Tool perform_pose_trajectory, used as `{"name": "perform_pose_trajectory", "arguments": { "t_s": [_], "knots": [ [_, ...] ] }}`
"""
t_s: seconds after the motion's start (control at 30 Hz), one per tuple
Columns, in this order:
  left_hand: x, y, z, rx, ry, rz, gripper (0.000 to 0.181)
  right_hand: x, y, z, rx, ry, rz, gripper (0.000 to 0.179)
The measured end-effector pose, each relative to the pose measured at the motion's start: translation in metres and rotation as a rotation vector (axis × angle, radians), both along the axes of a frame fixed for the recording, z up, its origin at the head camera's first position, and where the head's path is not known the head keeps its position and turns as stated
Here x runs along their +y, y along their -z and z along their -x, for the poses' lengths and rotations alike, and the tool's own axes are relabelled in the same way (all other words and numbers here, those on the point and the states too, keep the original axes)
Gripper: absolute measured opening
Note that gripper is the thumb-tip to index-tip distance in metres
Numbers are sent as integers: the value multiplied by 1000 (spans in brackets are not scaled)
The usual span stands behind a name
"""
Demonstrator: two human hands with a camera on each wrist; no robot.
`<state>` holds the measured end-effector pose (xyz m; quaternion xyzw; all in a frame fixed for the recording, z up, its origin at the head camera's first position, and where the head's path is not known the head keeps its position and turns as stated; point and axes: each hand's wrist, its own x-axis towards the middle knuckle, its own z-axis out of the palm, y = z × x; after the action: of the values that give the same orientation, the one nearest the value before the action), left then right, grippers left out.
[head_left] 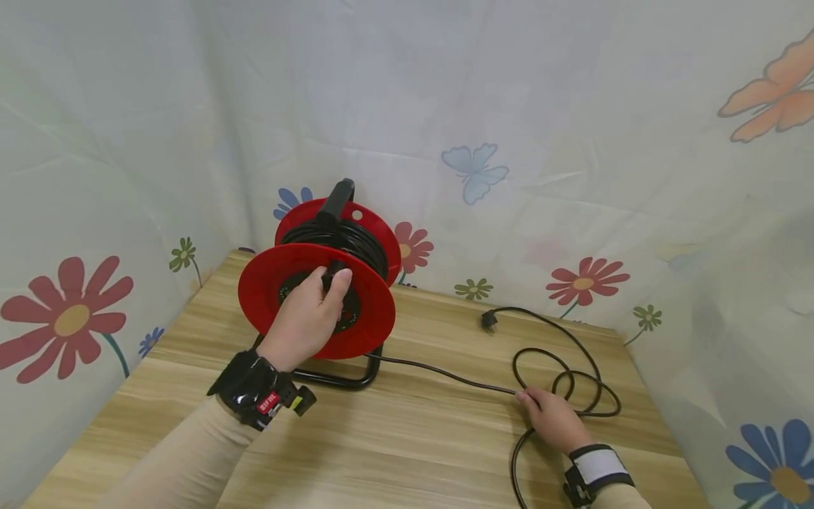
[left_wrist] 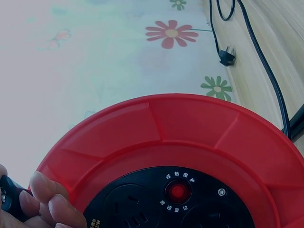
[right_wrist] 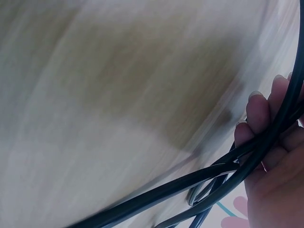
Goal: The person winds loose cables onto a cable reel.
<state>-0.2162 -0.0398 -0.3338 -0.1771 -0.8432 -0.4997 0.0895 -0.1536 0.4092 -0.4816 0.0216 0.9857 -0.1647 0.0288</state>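
A red cable reel (head_left: 372, 329) with black cord wound on its drum stands at the left of the table. My left hand (head_left: 308, 314) grips the black crank knob (head_left: 333, 271) on its front disc. In the left wrist view, fingers curl round that knob (left_wrist: 14, 198), beside a black socket panel (left_wrist: 156, 183) with a red button (left_wrist: 178, 191). A cord (head_left: 439, 368) runs from the reel's underside rightward to my right hand (head_left: 556, 422), which holds it just over the table. In the right wrist view, cord strands (right_wrist: 259, 152) cross the palm and curled fingers.
Loose loops of cord (head_left: 598, 378) lie behind and beside the right hand, ending in a black plug (head_left: 488, 321) near the table's back edge. The reel rests on a black tube stand (head_left: 346, 384). Flowered cloth (head_left: 381, 106) hangs round the wooden table (head_left: 407, 438).
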Motion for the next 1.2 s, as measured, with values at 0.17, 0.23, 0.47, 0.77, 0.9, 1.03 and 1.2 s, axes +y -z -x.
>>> {"name": "perform_pose_trajectory", "arguments": {
  "t_s": [0.17, 0.23, 0.47, 0.77, 0.9, 1.03, 1.2],
  "knots": [
    [1, 1, -1, 2, 1, 8, 43, -3, 0, 1, -5, 5, -5, 73],
    [2, 1, -1, 9, 2, 11, 42, -3, 0, 2, -5, 5, -10, 68],
    [11, 2, -3, 26, -4, 30, 37, -10, -2, 4, -16, 3, 3, 43],
    [21, 7, -6, 36, -8, 56, 32, -19, -3, 7, -12, -26, 18, 30],
    [22, 9, -6, 34, -14, 56, 31, -20, -3, 7, -5, -40, 18, 29],
    [23, 9, -6, 31, -17, 57, 31, -20, -2, 7, 1, -47, 21, 30],
    [25, 11, -6, 33, -21, 70, 33, -22, 0, 9, -4, -41, 20, 29]
  ]
}}
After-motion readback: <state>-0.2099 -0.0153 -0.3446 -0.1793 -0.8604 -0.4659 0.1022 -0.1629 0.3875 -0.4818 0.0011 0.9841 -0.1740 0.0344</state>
